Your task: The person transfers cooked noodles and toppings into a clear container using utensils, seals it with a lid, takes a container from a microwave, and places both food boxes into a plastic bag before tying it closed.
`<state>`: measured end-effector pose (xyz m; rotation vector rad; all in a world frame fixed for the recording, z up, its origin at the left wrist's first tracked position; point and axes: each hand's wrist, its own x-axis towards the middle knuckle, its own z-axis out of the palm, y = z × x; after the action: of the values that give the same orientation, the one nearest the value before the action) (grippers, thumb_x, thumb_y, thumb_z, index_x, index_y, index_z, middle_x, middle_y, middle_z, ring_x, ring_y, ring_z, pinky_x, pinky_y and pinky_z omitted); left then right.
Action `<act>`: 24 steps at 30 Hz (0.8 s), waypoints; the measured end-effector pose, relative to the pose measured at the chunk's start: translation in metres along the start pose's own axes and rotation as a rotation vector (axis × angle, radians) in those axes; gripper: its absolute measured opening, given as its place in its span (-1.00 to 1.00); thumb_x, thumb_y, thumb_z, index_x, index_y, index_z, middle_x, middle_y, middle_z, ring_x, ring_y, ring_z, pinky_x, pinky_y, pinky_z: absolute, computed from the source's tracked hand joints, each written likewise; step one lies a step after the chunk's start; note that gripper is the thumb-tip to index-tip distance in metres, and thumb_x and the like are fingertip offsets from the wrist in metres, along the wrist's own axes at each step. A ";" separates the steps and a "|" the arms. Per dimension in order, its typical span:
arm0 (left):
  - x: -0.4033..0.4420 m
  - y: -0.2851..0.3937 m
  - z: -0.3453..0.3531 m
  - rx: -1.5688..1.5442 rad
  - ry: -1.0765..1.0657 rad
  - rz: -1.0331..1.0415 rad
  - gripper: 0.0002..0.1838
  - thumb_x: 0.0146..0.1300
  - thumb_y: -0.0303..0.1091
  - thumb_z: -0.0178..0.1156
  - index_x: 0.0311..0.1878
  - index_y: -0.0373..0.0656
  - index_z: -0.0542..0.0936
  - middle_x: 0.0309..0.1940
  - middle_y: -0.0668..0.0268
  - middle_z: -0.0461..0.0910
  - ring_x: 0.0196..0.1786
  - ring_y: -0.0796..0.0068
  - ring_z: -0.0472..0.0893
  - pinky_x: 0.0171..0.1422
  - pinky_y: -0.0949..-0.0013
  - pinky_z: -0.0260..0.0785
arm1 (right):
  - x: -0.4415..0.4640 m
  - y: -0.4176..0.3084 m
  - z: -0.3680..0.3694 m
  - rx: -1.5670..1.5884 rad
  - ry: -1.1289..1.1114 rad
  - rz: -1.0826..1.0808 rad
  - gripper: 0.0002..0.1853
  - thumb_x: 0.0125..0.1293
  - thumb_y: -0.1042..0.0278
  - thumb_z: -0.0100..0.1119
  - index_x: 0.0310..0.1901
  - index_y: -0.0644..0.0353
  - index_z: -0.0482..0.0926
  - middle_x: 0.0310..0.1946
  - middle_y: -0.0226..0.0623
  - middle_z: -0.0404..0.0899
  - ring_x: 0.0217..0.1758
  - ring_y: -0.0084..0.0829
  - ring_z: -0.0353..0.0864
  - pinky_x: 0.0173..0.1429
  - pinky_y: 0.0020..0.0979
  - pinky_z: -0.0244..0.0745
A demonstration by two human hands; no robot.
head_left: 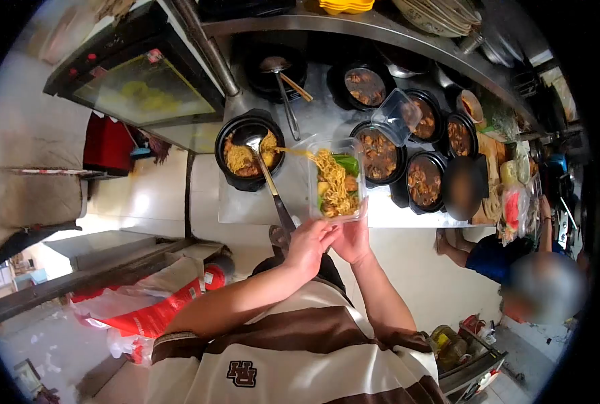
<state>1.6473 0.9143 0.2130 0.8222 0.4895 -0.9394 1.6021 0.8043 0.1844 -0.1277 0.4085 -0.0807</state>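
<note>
A clear plastic takeaway container (359, 176) is tilted in front of me, holding yellow noodles (337, 185), green leaves and brown pieces. My right hand (352, 241) grips its near right corner. The fingers of my left hand (311, 248) are bent against its near edge. Some noodles hang over the container's left rim toward a black pot (227, 168). In that pot are more noodles and a ladle (268, 174); its dark handle reaches down beside my left hand. A second clear plastic container (395, 116) rests across the black bowls on the right.
Several black bowls of brown stew (379, 153) stand on the steel counter (239, 209). Stacked black bowls (263, 77) bear a spoon and chopsticks at the back. A shelf (354, 25) overhangs the counter. Another person (495, 259) is at the right.
</note>
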 end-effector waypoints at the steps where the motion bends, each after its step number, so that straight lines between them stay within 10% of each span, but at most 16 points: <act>1: 0.003 -0.003 -0.001 0.007 -0.016 -0.015 -0.82 0.34 -0.43 0.01 -0.09 -0.35 0.43 -0.18 0.18 0.50 0.00 0.27 0.54 0.24 0.19 0.41 | 0.000 -0.002 0.004 -0.014 0.009 0.007 -0.28 0.34 -0.36 -0.35 0.28 0.07 0.27 0.22 -0.24 0.35 0.22 -0.23 0.35 0.31 -0.23 0.22; 24: 0.041 0.002 -0.044 0.556 -0.148 -0.302 -0.61 0.29 -0.16 0.17 0.01 -0.27 0.44 -0.02 0.13 0.52 0.03 0.30 0.54 0.05 0.28 0.45 | 0.061 -0.099 0.068 -1.740 0.534 0.083 -0.21 0.21 -0.37 -0.04 0.13 0.30 0.45 -0.06 -0.12 0.55 0.01 -0.30 0.52 -0.01 -0.30 0.44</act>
<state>1.6693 0.9293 0.1585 1.1863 0.2226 -1.4392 1.6797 0.7076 0.2363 -1.8311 0.9232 0.3591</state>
